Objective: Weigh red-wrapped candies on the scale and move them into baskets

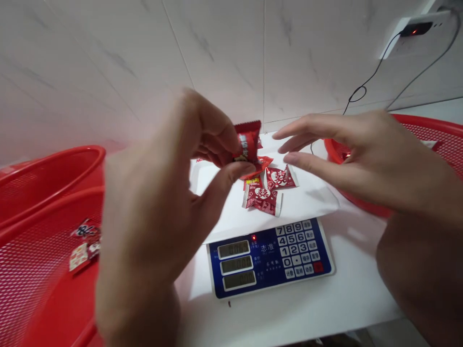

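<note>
My left hand (162, 188) pinches a wrapped candy (248, 142) in a red packet between thumb and fingers, above the scale's white tray (224, 207). Over the tray's right side hovers my right hand (347, 154), its fingers apart and holding nothing. Several small packets lie in a loose heap on the tray, among them a dark red packet (264, 197) with a white emblem and a similar packet (281, 177) behind it. The held candy partly hides the heap. Below the tray shows the blue panel of a digital scale (269, 258), with number keys and three small displays.
Red mesh baskets stand at the left (47, 284) and right (427, 123); the near left one has a few packets (85, 248) in it. A tiled wall (224, 53) rises behind. Cables hang from a wall socket (401, 41) at the upper right.
</note>
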### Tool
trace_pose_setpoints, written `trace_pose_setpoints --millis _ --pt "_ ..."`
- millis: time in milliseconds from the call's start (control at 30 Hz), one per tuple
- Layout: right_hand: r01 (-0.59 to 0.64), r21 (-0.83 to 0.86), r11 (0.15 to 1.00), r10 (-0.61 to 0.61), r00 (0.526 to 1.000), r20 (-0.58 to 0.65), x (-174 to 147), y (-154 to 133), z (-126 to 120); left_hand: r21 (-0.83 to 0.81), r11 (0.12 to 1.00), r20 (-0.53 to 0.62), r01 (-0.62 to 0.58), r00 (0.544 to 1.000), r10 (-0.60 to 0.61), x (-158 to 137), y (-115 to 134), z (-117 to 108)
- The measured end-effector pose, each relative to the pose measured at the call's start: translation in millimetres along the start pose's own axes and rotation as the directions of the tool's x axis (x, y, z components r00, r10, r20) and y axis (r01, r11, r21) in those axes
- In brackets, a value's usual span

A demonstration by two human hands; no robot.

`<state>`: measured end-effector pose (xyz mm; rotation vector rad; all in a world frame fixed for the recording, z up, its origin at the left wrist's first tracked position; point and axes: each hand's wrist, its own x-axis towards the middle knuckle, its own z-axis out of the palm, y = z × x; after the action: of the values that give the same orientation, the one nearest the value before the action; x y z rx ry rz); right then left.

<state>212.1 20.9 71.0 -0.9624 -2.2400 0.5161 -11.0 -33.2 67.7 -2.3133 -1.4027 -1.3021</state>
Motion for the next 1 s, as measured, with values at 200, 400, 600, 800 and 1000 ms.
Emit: trace_pose_setpoints --millis 200,400,600,800,1000 --pt "0.123 0.297 0.947 -0.169 0.976 0.135 1.8 -3.1 7.6 -0.123 0.989 0.216 -0.078 0.971 0.103 -2.1 6.6 20.5" --pt "0.161 0.178 0.971 -0.179 0.980 0.088 3.6 3.3 9.0 -0.140 0.990 0.296 -0.033 0.952 0.074 -2.6 10.7 23.4" --pt "0.073 0.108 0.992 -0.073 0.997 -0.007 0.2 15.2 -10.6 -0.126 0.991 0.283 -0.040 0.956 0.075 0.7 8.8 18.6" --pt "-0.323 -0.040 0.945 0.293 0.898 -0.329 -17.1 43.2 -52.8 0.091 0.996 0.213 -0.015 0.977 -0.005 9.5 -10.1 8.3" --pt "-0.591 -0.231 0.773 0.491 0.787 -0.373 -32.2 72.1 -81.3 0.107 0.992 0.547 -0.066 0.837 -0.004 3.8 -43.5 22.2"
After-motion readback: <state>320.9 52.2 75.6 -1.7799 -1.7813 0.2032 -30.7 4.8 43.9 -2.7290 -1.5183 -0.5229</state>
